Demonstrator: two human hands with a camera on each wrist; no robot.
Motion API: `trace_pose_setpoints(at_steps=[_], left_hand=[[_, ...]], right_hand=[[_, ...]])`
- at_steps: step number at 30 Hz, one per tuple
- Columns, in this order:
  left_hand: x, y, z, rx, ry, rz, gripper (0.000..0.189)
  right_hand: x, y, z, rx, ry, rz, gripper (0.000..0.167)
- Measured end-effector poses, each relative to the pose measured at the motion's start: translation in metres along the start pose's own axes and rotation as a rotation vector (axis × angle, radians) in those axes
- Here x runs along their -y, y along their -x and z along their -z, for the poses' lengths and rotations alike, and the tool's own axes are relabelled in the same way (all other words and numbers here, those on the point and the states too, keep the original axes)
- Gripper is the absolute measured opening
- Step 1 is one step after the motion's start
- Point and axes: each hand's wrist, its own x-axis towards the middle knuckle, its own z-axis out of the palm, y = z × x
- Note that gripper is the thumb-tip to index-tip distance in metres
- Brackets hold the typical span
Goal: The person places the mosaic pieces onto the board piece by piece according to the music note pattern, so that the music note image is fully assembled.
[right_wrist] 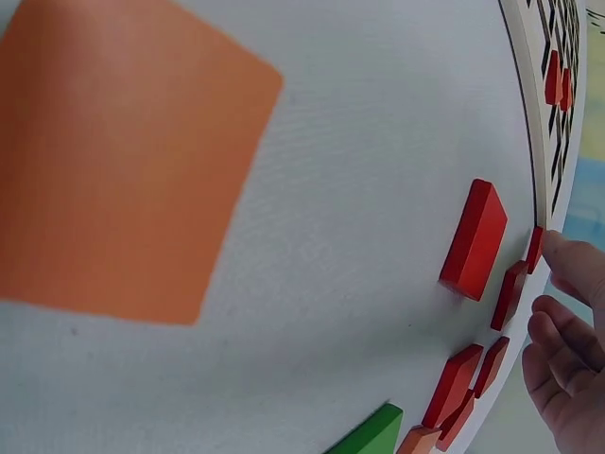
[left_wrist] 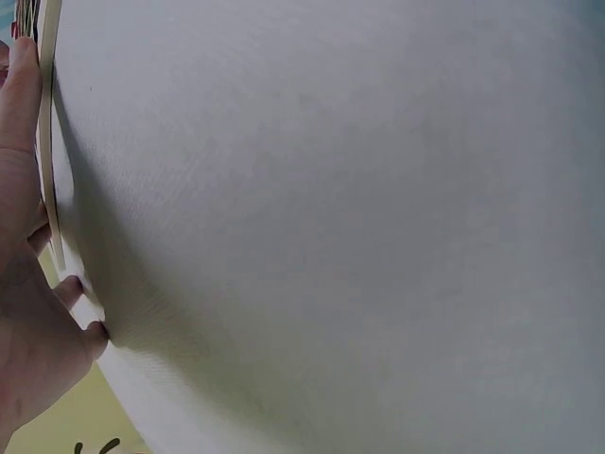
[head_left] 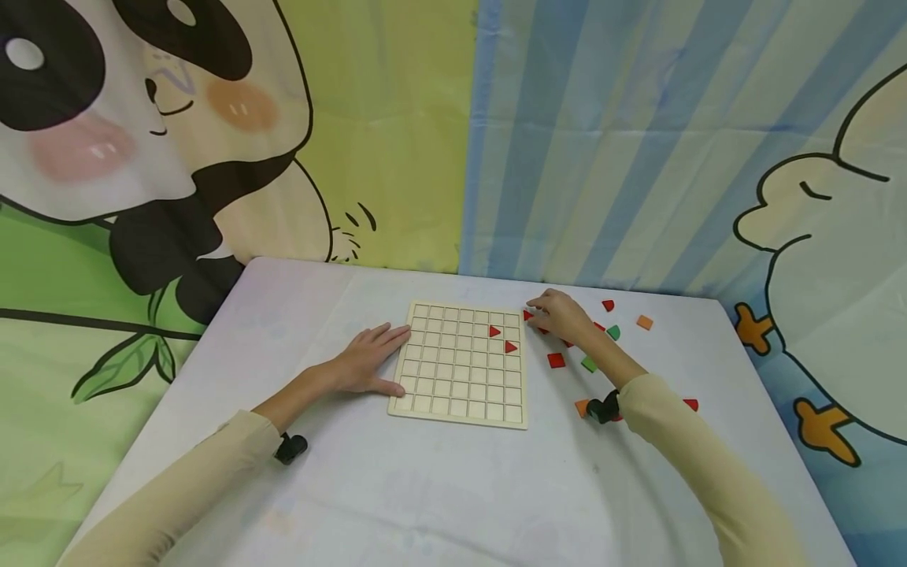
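Observation:
A pale wooden grid board (head_left: pixel 460 370) lies on the table, with two red triangle tiles (head_left: pixel 494 331) in its upper right cells. Along the board's left edge rests my left hand (head_left: pixel 368 360), its fingers spread and its thumb near the lower corner. My right hand (head_left: pixel 563 316) is just beyond the upper right edge. Between its thumb and forefinger is a small red tile (head_left: pixel 527 315), which they seem to pinch; the tile is partly hidden. In the right wrist view, a fingertip touches this red tile (right_wrist: pixel 536 248) beside the board's rim, and the other fingers are curled.
Loose tiles lie right of the board: a red square (head_left: pixel 556 360), green pieces (head_left: pixel 590 365), an orange square (head_left: pixel 644 322) and several red ones, some under the right hand and forearm. A patterned cloth backdrop (head_left: pixel 397 142) stands behind the white table (head_left: pixel 425 488).

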Motion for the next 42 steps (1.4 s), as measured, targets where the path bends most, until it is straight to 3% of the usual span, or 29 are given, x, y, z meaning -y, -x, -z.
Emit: trace_pose_setpoints(at_steps=[18,27,34,42], left_hand=[[0.002,0.0,-0.002,-0.007,-0.008,-0.015,0.109],[0.0,0.001,-0.003,0.01,0.0,-0.002,0.11],[0.001,0.0,-0.002,0.011,-0.008,0.006,0.11],[-0.001,0.0,0.0,0.008,-0.008,0.002,0.109]], right_hand=[[-0.004,-0.008,-0.001,0.067,-0.002,0.035,0.028],[-0.009,-0.007,-0.003,0.042,0.128,-0.011,0.028],[-0.008,-0.006,0.005,0.022,-0.022,-0.048,0.03],[0.011,-0.014,0.005,0.024,-0.043,0.052,0.028]])
